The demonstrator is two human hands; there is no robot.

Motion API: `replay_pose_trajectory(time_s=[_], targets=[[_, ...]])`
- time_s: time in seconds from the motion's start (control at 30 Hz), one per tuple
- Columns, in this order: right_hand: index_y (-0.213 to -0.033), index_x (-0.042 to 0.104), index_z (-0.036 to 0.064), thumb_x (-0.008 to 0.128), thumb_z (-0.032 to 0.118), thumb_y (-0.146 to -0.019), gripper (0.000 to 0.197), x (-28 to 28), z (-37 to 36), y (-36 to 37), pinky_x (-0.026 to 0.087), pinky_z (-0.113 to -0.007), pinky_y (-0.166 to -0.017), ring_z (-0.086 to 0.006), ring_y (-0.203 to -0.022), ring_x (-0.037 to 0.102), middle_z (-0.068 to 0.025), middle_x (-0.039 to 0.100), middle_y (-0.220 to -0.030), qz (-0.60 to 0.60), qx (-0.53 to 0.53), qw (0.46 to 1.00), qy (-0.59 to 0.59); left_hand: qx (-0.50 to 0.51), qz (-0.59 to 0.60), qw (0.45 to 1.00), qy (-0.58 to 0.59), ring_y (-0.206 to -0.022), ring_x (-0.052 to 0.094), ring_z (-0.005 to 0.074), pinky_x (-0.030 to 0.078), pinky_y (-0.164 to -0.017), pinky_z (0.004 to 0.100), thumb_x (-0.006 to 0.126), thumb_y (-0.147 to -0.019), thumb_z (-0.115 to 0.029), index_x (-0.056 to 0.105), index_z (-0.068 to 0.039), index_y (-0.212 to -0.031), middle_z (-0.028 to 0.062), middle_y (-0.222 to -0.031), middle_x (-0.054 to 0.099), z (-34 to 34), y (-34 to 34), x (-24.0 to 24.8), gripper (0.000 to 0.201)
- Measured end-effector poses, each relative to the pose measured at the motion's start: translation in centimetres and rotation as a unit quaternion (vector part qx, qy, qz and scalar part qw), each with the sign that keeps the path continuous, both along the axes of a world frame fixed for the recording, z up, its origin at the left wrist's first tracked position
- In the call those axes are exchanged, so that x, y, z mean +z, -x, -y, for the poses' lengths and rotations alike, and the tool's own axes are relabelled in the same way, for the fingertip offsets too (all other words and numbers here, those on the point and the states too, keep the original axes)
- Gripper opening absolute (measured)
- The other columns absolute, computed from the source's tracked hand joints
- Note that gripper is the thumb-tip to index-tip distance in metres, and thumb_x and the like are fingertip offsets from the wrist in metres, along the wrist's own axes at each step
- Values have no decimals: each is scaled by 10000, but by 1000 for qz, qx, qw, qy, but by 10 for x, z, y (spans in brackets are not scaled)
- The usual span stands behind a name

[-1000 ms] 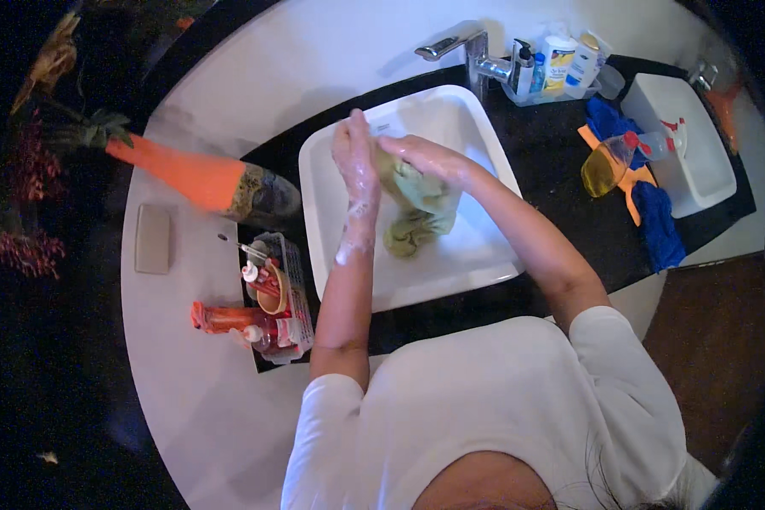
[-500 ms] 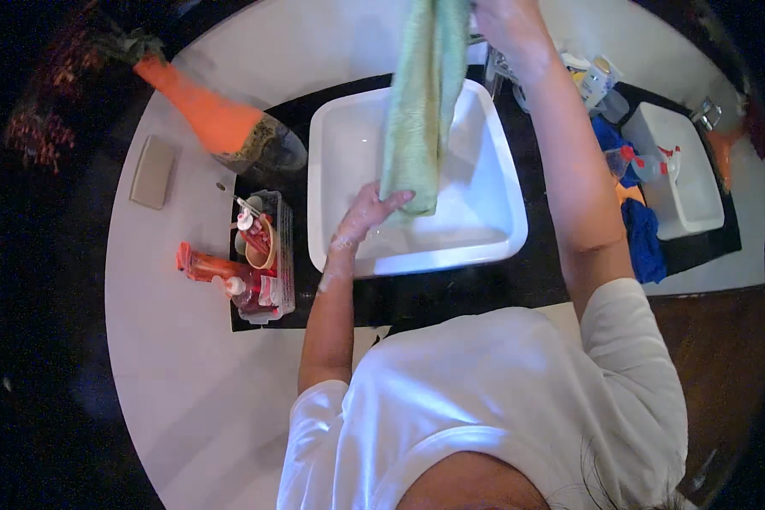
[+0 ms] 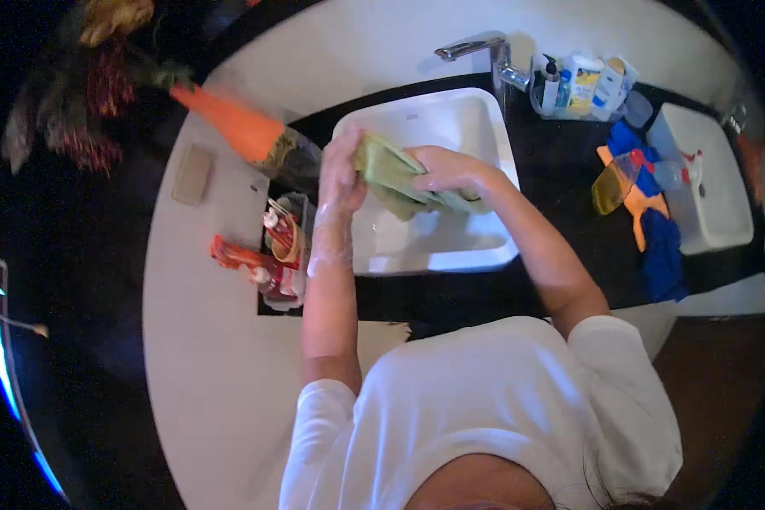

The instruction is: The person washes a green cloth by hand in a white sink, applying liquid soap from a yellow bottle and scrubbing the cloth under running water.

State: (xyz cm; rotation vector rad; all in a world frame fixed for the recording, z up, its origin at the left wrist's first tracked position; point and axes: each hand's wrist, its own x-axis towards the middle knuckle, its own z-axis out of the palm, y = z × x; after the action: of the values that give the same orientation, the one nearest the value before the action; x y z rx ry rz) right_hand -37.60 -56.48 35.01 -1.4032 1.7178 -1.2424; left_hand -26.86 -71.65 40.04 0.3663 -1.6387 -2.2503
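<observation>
A light green cloth [image 3: 388, 177] is bunched between my two hands above the white sink basin [image 3: 433, 259]. My left hand [image 3: 342, 170] grips its left end, and streaks of suds run down the wrist and forearm. On the other side, my right hand [image 3: 452, 168] closes over the top of the folded cloth. A loose part hangs below the right hand, over the bowl. Part of the cloth is hidden behind my fingers.
A chrome faucet [image 3: 497, 61] stands behind the basin. To its right sits a tray of bottles [image 3: 582, 85]. Blue cloth [image 3: 663, 255], an orange cloth [image 3: 646, 204] and a white tub [image 3: 710, 183] lie farther right. An orange vase [image 3: 238, 123] and a toiletry basket [image 3: 285, 255] stand left.
The cloth, stretched long and held up high by my right hand, is now gathered compactly over the basin. My right hand has come down and my left hand has risen slightly.
</observation>
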Motion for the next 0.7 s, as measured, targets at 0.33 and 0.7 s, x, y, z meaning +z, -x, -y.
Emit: replay_pose_trajectory(time_s=[0.33, 0.7], targets=[[-861, 615, 33, 656, 335, -651, 370, -81, 10, 17, 426, -447, -751, -361, -895, 547, -217, 574, -953, -193, -337, 920, -48, 130, 74, 953, -265, -916, 556, 257, 441, -832, 409, 434, -854, -466, 542, -27, -1030, 122, -969, 587, 18, 10, -113, 485], [-570, 580, 89, 483, 294, -752, 291, -76, 55, 31, 455, -466, -557, -348, -546, 573, -157, 560, -585, -200, -374, 898, 119, -95, 32, 971, -219, -1005, 496, 272, 402, -886, 405, 456, -832, -352, 505, -11, -1106, 160, -1044, 543, -25, 74, -169, 441]])
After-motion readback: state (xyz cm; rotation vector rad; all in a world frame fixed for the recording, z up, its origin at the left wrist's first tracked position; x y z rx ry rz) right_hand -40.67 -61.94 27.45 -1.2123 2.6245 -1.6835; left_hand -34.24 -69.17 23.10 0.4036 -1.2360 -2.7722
